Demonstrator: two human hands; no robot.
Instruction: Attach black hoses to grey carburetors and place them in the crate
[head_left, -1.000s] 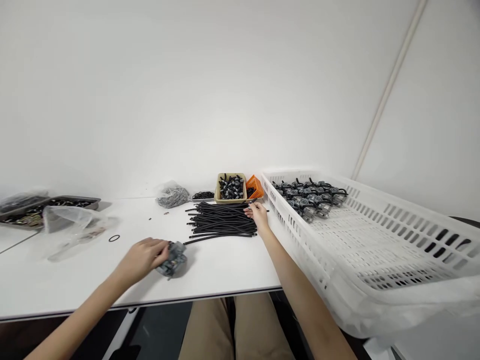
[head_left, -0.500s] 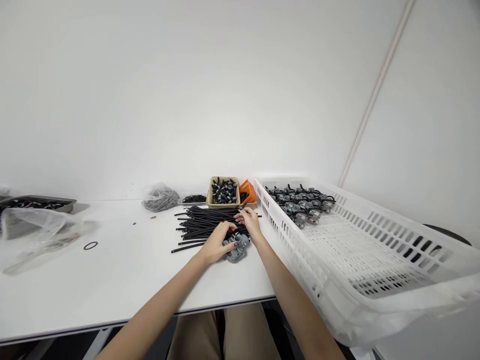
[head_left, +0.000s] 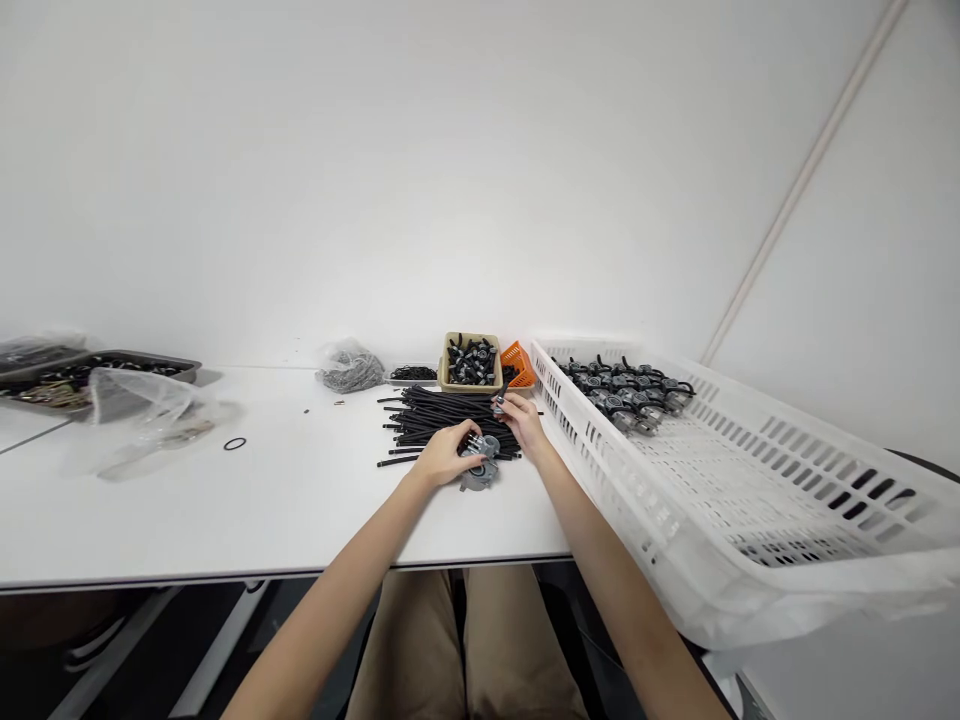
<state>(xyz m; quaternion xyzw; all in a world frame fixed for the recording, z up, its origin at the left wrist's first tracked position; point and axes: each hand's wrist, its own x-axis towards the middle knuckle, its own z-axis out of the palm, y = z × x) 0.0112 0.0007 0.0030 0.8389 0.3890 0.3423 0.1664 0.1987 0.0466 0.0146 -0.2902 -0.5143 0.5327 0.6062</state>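
Observation:
My left hand (head_left: 448, 455) is closed around a grey metal carburetor (head_left: 480, 474), thumb across its near side, at the front of a pile of black rubber hoses (head_left: 424, 415). Just beyond and to the right, my right hand (head_left: 523, 420) pinches a small black part with a metallic bit (head_left: 500, 398) between its fingertips. This part is held apart from the carburetor, over the right end of the hoses. Its exact kind is too small to make out.
A white crate (head_left: 712, 480) on the right holds several carburetors (head_left: 626, 390). Behind the hoses stand a beige bin (head_left: 471, 387) of small black-and-metal parts, an orange basket (head_left: 519, 360) and a bag of grey pieces (head_left: 350, 370). Trays (head_left: 196, 372), a plastic bag (head_left: 142, 410) and a black ring (head_left: 235, 444) lie left.
The camera view has turned left and down, so the table appears shifted right and higher. Both hands keep their holds; the carburetor's face is turned slightly, and the small part shows more clearly.

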